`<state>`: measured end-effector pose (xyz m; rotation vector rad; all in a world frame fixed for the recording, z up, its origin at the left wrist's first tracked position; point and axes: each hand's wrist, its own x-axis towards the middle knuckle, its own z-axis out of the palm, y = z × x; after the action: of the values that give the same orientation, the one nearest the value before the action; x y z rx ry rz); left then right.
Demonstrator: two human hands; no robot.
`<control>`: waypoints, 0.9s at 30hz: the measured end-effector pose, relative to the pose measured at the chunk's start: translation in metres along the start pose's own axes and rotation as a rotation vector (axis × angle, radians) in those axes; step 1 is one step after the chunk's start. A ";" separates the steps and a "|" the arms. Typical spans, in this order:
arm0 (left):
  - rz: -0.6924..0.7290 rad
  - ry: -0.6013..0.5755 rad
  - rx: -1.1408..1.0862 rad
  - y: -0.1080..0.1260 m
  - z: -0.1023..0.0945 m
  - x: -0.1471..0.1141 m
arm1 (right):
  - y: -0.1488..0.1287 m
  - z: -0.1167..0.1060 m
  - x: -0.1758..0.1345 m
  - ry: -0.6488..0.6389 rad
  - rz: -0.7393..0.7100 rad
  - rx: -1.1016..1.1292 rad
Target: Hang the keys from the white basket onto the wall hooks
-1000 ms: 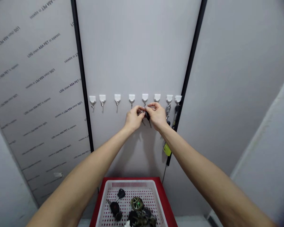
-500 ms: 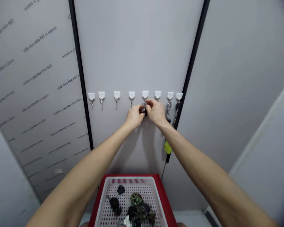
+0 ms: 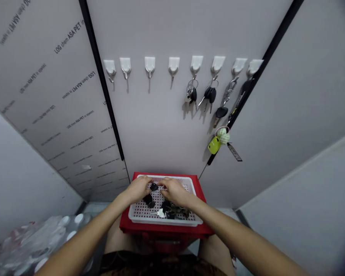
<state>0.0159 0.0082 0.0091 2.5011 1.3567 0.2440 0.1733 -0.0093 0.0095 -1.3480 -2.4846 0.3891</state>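
Observation:
Both of my hands are down at a white perforated plastic basket. My left hand is over its left side, thumb and fingers apart around a black-headed key; whether they touch it is unclear. On the other side of that key my right hand curves inward with its fingers parted, holding nothing I can see. Just below the left fingers lies another black key or fob. A white-headed key and a dark bunch of keys are nearer me, partly under my right hand.
A red stand carries the basket. Several white hooks line the wall; a key bunch, a second bunch, a single key and a lime-green tag hang at right. Plastic bottles crowd the lower left.
My hands have left the wall hook and moved down into the basket. The key bunch they were holding now hangs from the fifth hook. My view has tilted downward.

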 end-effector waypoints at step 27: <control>-0.096 0.211 -0.632 0.016 0.011 -0.004 | -0.003 0.004 0.019 0.321 0.082 0.280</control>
<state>0.0300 -0.0054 0.0037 1.9167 1.2209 0.7959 0.1594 0.0049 0.0090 -1.2855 -2.0350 0.4769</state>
